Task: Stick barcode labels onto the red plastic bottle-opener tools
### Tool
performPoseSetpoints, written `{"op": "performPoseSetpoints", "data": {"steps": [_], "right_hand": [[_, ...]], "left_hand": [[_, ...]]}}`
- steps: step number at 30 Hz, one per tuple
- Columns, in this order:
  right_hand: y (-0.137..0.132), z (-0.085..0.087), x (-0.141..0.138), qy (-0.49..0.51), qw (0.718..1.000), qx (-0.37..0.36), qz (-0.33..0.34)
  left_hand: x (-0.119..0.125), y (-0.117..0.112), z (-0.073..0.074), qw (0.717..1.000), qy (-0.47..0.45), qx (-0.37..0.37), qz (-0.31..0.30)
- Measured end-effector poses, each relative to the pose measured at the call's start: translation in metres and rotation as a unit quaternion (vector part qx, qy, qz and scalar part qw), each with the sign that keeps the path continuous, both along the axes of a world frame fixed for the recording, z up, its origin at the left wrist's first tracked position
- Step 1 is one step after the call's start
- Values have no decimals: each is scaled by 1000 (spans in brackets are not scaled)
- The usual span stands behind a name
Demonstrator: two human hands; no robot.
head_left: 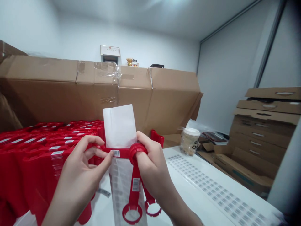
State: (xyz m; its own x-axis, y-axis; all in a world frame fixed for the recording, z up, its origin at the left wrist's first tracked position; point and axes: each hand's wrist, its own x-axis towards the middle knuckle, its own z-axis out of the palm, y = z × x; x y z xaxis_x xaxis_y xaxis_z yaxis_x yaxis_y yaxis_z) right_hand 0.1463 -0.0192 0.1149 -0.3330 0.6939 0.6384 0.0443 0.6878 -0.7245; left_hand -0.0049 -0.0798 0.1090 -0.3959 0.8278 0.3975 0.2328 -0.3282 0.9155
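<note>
Left hand (82,166): thumb and forefinger pinch the red plastic strap (122,153) close to its barcode sticker (116,153), with the other fingers curled loosely beneath. Right hand (151,163): nearly closed, fingers wrapped over a red plastic ring (137,151) at the strap's right end. The exact grip of the thumb is hidden.

Red piece sits across the mouth of a transparent plastic bag (121,188), held between both hands above the bench (181,201). Two red arms hang down from the ring over the bag's front, ending in red rings (132,214) (152,207). The longer arm carries a second barcode sticker (135,184). A white paper sheet (119,125) stands upright from the bag, behind the strap.

Surroundings: a tall, closely packed mass of red plastic pieces (47,141) with white labels lies just left of the left hand. A loose barcode sticker (104,192) lies on the bench near the bag. Right of the hands, the bench carries a long sheet of small labels (218,188). Beyond it stand a paper cup with a white lid (190,142) and a stack of cardboard boxes (261,135). A large taped cardboard box (70,88) stands behind the work.
</note>
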Motion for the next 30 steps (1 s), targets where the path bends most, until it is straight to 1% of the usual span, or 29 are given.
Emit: {"op": "performPoseSetpoints", "data": {"steps": [1, 2, 3, 5, 6, 7, 8, 11, 14, 16, 18, 20, 22, 25, 26, 28, 30], "right_hand": [[2, 0, 0, -2, 1000, 5, -5], [4, 0, -1, -3, 1000, 9, -10], [7, 1, -1, 1, 1000, 10, -18], [13, 3, 1, 20, 999, 6, -35], [16, 4, 2, 33, 998, 5, -44], [18, 6, 3, 44, 998, 7, -51], [19, 7, 4, 52, 997, 10, -55], [17, 6, 4, 55, 996, 27, -57], [9, 0, 0, 40, 996, 57, -53], [5, -3, -1, 33, 995, 82, -55], [3, -5, -2, 32, 993, 101, -55], [5, -4, -1, 34, 993, 106, -46], [9, -3, -1, 36, 994, 94, -39], [17, 0, 0, 49, 997, 50, -32], [20, 0, 0, 54, 998, 35, -29], [24, 2, 1, 64, 998, 12, -18], [27, 4, 2, 75, 997, -3, -8]], "left_hand": [[-2, 1, 0, 999, 33, -12, 26], [-4, 2, 1, 995, 77, -24, 67], [-8, 2, 2, 984, 128, -33, 122], [-15, 2, 5, 948, 225, -45, 220], [-18, 2, 6, 934, 253, -48, 248], [-19, 1, 7, 927, 264, -47, 263], [-20, 1, 7, 927, 262, -46, 265], [-13, 3, 3, 940, 234, -4, 248], [-3, 8, -3, 953, 217, 34, 207], [0, 12, -4, 970, 179, 25, 159], [-3, 16, -3, 988, 123, -2, 89], [-9, 19, 0, 996, 78, -27, 29], [-18, 21, 2, 998, 54, -33, 0], [-31, 23, 2, 999, 12, -19, -41], [-35, 24, 2, 999, 10, -13, -47], [-39, 24, 3, 998, 42, -13, -37], [-39, 24, 6, 997, 70, -30, -29]]}}
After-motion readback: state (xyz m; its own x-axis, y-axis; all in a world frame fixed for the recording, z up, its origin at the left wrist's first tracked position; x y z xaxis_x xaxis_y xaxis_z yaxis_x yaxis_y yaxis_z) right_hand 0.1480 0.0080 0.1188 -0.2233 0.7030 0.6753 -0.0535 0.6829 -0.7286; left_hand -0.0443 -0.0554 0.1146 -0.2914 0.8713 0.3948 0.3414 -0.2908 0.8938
